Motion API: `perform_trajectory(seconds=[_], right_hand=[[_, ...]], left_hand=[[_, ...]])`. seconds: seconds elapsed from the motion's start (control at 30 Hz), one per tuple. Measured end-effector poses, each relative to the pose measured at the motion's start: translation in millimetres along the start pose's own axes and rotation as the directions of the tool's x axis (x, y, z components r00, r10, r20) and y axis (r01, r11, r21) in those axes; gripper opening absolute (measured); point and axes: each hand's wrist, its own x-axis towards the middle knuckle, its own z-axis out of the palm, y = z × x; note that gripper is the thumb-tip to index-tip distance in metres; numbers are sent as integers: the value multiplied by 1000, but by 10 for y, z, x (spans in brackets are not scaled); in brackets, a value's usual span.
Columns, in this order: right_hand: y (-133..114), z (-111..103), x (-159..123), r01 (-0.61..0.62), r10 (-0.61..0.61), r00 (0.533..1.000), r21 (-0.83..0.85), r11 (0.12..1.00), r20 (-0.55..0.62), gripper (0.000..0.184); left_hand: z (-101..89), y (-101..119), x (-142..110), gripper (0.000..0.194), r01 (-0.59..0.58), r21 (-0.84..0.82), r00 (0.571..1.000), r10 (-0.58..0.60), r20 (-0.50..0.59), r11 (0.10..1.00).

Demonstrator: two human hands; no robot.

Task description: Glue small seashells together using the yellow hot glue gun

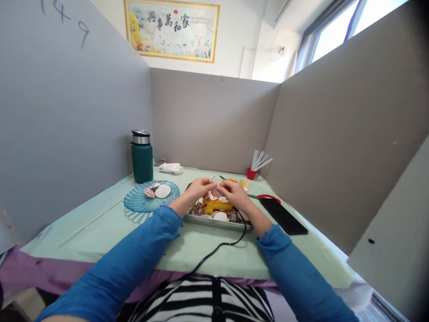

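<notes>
Both my hands meet over a metal tray (214, 222) filled with shells. My left hand (198, 188) is closed in a pinch, and my right hand (234, 192) is closed too. Between the fingers sits a small reddish-and-white shell (214, 193). A yellow tool (217, 205) lies in the tray just below my hands. On the left, a blue glass plate (137, 203) bears two shells (160, 191).
A green flask (142, 157) stands at the back left by a white cloth (170, 168). A red cup of white sticks (254, 169) is at the back right. Red-handled scissors (268, 197) and a black phone (283, 216) lie right of the tray. Grey partitions enclose the table.
</notes>
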Motion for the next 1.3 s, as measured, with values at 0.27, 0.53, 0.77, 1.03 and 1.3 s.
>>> perform_trajectory(seconds=[0.27,0.53,0.77,1.03,1.3], right_hand=[[13,3,3,15,-13,1000,-70,997,25,29],[2,1,6,-1,2,1000,-41,999,18,29],[2,-7,-1,-5,6,1000,-22,1000,5,29],[-1,-7,1,-18,18,1000,-2,1000,-5,29],[9,1,5,-28,29,999,19,999,-40,25]], left_hand=[[-2,-9,-1,22,38,45,999,-38,-2,998],[-1,7,-2,21,-5,17,1000,5,-4,1000],[4,7,-1,19,19,-29,1000,-19,6,999],[9,19,-6,16,45,-71,999,-45,7,996],[14,36,-17,13,33,-74,999,-31,29,997]])
